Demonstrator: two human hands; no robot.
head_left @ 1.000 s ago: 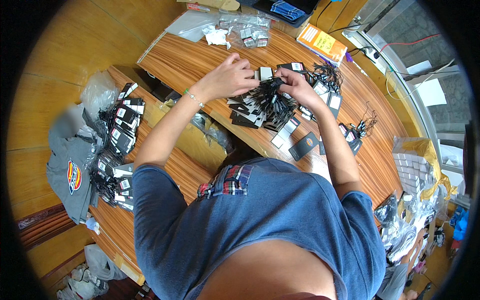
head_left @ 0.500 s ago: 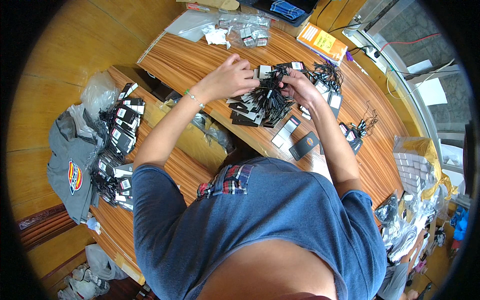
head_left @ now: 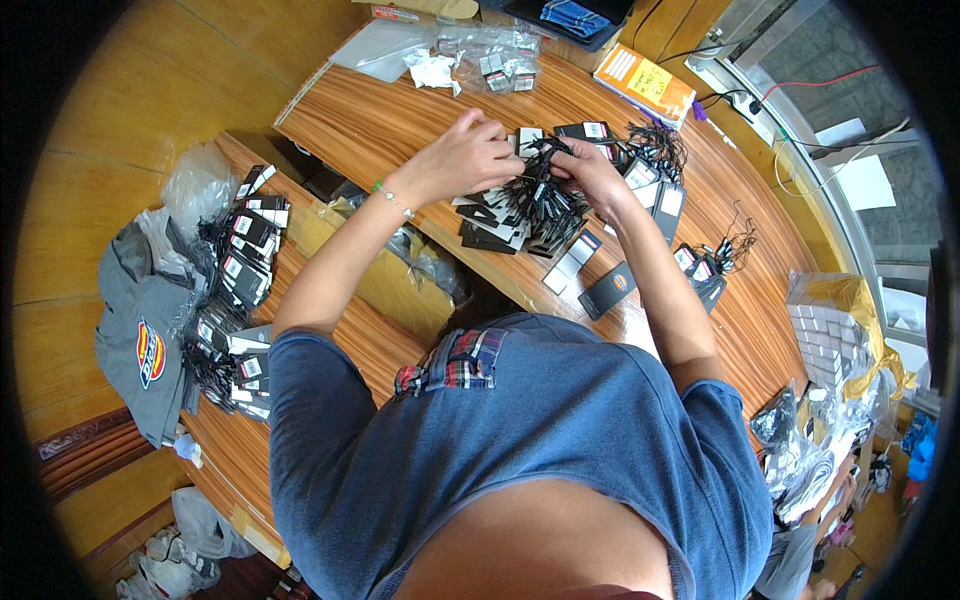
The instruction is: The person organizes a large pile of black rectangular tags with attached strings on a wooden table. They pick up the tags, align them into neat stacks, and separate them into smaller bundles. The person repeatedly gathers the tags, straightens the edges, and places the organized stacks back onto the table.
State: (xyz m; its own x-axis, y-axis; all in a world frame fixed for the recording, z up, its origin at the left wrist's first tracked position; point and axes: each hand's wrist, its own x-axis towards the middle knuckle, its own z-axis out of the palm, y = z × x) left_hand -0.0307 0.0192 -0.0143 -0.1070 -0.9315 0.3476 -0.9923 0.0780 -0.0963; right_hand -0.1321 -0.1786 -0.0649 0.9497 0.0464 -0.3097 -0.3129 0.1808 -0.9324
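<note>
Far left of both hands: we've got a grey garment (head_left: pixel 125 295) with a red-and-yellow emblem, then a clear plastic bag (head_left: pixel 195 180) and two corded tag bunches, the upper bunch (head_left: pixel 252 255) and the lower bunch (head_left: pixel 235 365). Ahead of our left hand on the wood-grain surface (head_left: pixel 360 110): crumpled white paper (head_left: pixel 433 72), then a clear packet (head_left: pixel 500 65) with small labels inside.

Left hand (head_left: pixel 480 155): fingers curled, tips drawn in at the left edge of the cords. We can't tell what, if anything, they pinch. Right hand (head_left: pixel 582 170): thumb and fingers pinching the top of the black cords (head_left: pixel 548 200).

Those cords sit between our hands; the black-and-white hang tags (head_left: pixel 490 225) they belong to lie fanned just below the left fingertips. Nearer our body than the right hand, a pale tag (head_left: pixel 572 262) and beside it a loose black tag (head_left: pixel 608 290).

Right of the right hand: another corded tag pile (head_left: pixel 660 190), with an orange booklet (head_left: pixel 645 85) beyond it. Right of our right forearm: a small tag bunch (head_left: pixel 705 270), cords splayed. Farthest right: a clear-wrapped stack (head_left: pixel 825 335) of white pieces.
</note>
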